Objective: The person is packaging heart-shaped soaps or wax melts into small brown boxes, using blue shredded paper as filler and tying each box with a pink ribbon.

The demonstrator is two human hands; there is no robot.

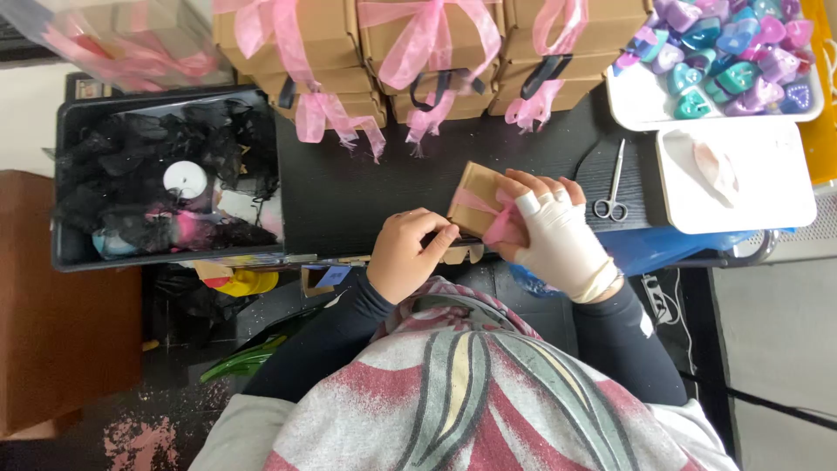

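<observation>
A small brown cardboard box with a pink ribbon across it rests at the near edge of the black table. My right hand, in a white fingerless glove, grips the box and pinches the ribbon at its right side. My left hand, bare, touches the box's near left corner with curled fingers; whether it pinches a ribbon end is hidden.
Stacked brown boxes tied with pink bows line the far edge. A black bin of dark ribbon and a white spool sits left. Scissors, a white tray and a tray of coloured heart-shaped pieces lie right.
</observation>
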